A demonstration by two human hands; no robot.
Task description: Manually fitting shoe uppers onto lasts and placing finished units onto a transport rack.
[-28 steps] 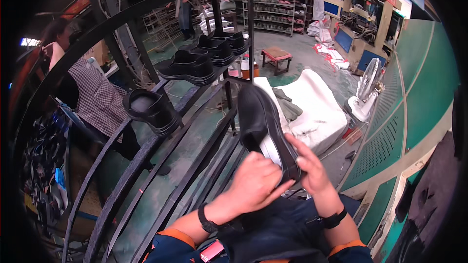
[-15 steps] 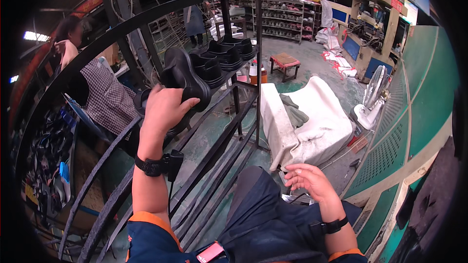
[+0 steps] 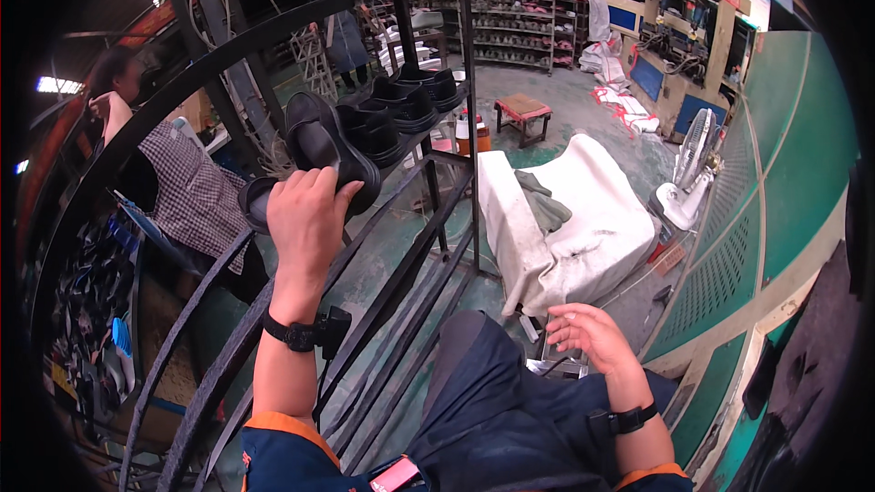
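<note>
My left hand [image 3: 308, 217] is closed at the near end of a row of black shoes on a metal rack. Its fingers lie against a black shoe [image 3: 321, 132] that leans upright with its sole edge turned toward the right, the thumb resting along that edge. Another black shoe [image 3: 258, 204] shows just left of the fingers, partly covered by the hand. Further along the rack stand several more black shoes [image 3: 410, 105]. My right hand [image 3: 588, 337] hangs over my right thigh, holding nothing, its fingers loosely bent and apart.
The black metal rack [image 3: 468, 182] has long bars running toward me. A white cloth-covered block [image 3: 583, 246] stands ahead, with grey-green gloves [image 3: 544, 205] on it. A fan [image 3: 690, 169] and green panels [image 3: 793, 164] are at right. Another person [image 3: 191, 178] is at left.
The view has shifted slightly, so the rack and shoes sit further left. My left hand has moved a little right and down against the shoes, its fingers now bent over. My right hand stays nearly still.
</note>
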